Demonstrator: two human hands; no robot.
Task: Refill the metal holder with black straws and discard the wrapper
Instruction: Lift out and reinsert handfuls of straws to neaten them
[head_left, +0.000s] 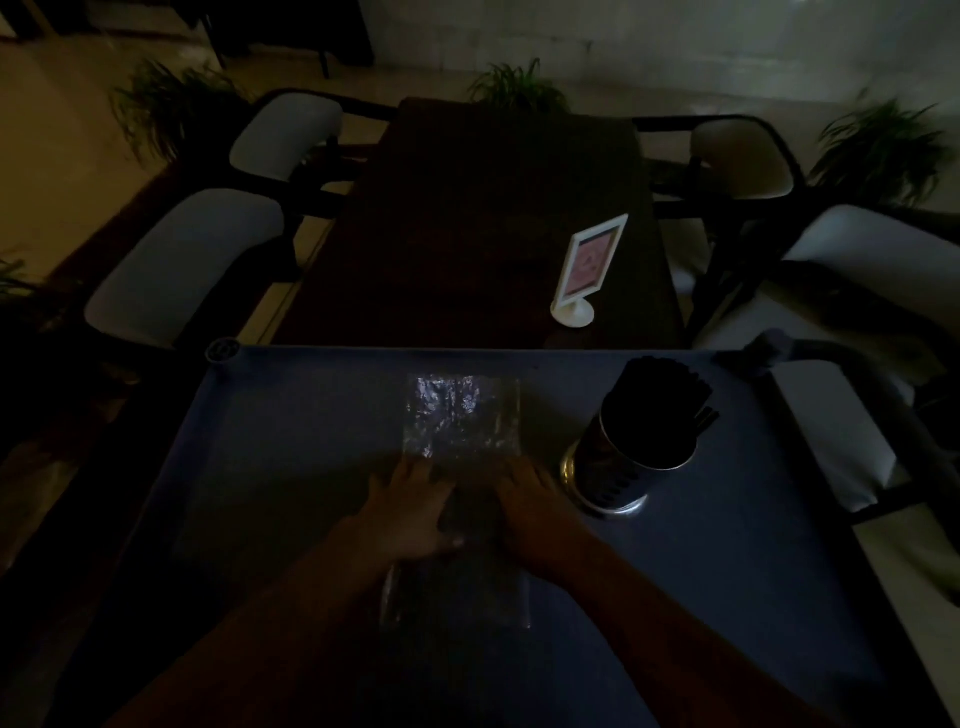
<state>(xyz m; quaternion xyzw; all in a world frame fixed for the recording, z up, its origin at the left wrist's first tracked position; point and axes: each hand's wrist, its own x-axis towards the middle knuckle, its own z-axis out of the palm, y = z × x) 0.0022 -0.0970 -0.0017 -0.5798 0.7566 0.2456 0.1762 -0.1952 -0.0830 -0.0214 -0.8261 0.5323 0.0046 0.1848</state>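
A clear plastic wrapper (461, 415) lies flat and lengthwise in the middle of a blue tray-like cart top (291, 415). My left hand (413, 509) and my right hand (530, 512) both rest palm down on its middle, fingers spread, side by side. The wrapper's far end glints beyond my fingertips, and its near end shows below my wrists. To the right stands the round metal holder (615, 470), filled with black straws (662, 400) that lean toward the far right. The scene is very dim.
Beyond the cart top is a dark dining table (467, 234) with a white framed sign (587, 270) on a round base. Pale cushioned chairs (182, 265) stand on both sides. Potted plants (519, 88) line the far floor.
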